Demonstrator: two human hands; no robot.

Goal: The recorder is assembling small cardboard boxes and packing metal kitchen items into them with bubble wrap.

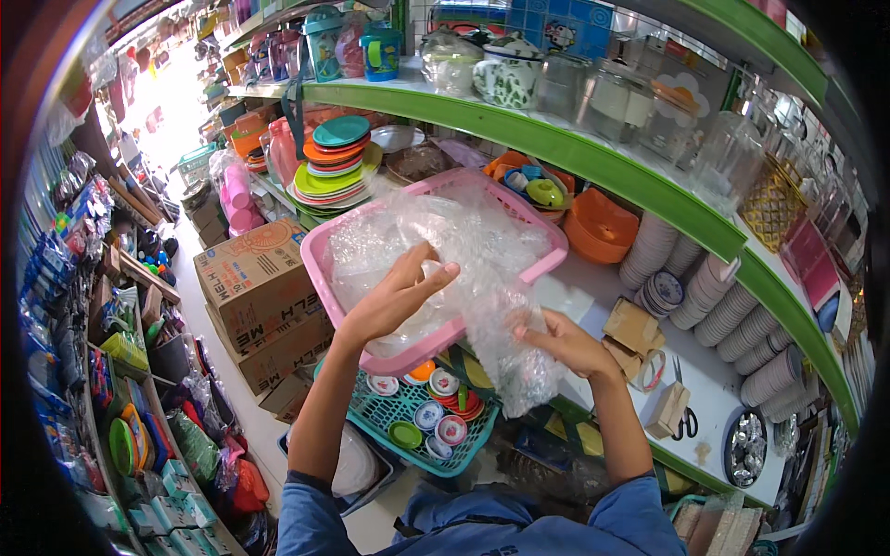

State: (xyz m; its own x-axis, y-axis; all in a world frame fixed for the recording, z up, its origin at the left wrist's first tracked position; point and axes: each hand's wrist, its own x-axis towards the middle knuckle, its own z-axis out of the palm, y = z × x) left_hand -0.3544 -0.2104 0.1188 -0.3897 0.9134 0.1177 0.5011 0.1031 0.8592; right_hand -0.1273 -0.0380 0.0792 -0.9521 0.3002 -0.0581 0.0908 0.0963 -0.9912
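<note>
A pink plastic basket (436, 345) filled with crumpled clear plastic wrap (371, 255) is in front of me. From it, a length of what looks like bubble wrap (505, 347) trails over the near right rim. My right hand (570, 345) grips the edge of this piece, fingers closed on it. Above the basket's left part, my left hand (399, 292) has its thumb spread from its fingers, close to the wrap; some fingers are partly hidden. Below the pink basket, a teal basket (371, 417) holds small bowls and dishes, including a green bowl (405, 434).
Cardboard boxes (255, 287) are stacked at left. Colourful plates (334, 176) stand behind the basket. On the white shelf at right are stacked bowls (728, 310), scissors (686, 424) and a cardboard piece (635, 329). A green-edged shelf (556, 130) with jars runs above. Packed goods line the far left.
</note>
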